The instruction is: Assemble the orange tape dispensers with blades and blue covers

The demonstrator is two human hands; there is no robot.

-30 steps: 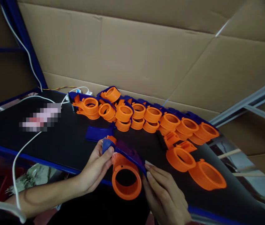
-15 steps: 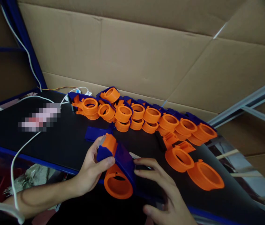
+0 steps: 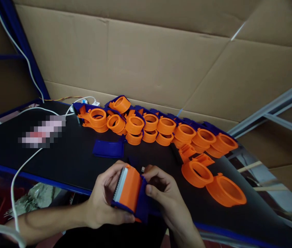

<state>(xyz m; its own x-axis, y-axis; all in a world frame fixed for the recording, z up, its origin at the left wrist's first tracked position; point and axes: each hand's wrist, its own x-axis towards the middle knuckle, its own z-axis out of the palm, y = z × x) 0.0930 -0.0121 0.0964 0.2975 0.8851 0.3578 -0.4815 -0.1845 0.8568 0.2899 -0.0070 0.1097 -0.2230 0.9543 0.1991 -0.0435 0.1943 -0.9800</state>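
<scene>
My left hand (image 3: 101, 199) is wrapped round an orange and blue tape dispenser (image 3: 130, 189), thumb below and fingers behind. The dispenser's serrated metal blade (image 3: 120, 184) faces left and up toward me; its ring is hidden underneath. My right hand (image 3: 163, 193) pinches the dispenser's blue side piece with bent fingers at its right edge. A small pale piece (image 3: 143, 169) shows by the right fingertips, too small to name. Behind the hands, a flat blue part (image 3: 108, 148) lies on the black tabletop (image 3: 65, 162).
Several orange and blue tape dispensers (image 3: 166, 125) stand stacked in a row at the back. Loose orange ring parts (image 3: 196, 173) lie at the right. A white cable (image 3: 22, 172) crosses the left side. Cardboard (image 3: 148, 62) walls the back; a metal frame bar (image 3: 272, 106) slants at right.
The tape dispenser has been turned so its blade end faces me and its ring no longer shows. My right hand has moved in from its lower part to pinch its side.
</scene>
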